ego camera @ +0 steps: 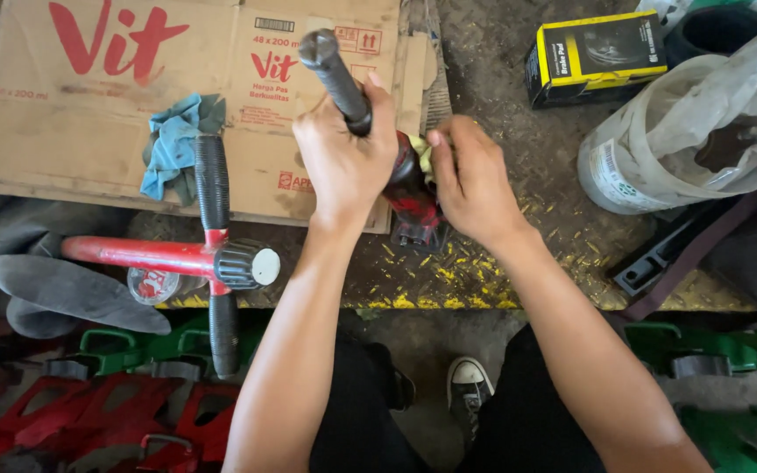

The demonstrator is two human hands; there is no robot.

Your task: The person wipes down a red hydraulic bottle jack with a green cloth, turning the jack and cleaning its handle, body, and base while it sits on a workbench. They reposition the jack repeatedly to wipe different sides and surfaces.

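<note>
My left hand grips a dark ribbed handle that rises from a red metal tool standing on the worn metal floor plate. My right hand rests on the right side of that red tool, fingers curled around its upper part next to a bit of yellowish cloth. Both hands hide most of the tool's body; only its lower red part and dark base show.
A red T-shaped wrench with black grips lies left, by a blue rag on flattened cardboard. A yellow-black box and a plastic bag sit far right. Red and green frames lie below, by my shoe.
</note>
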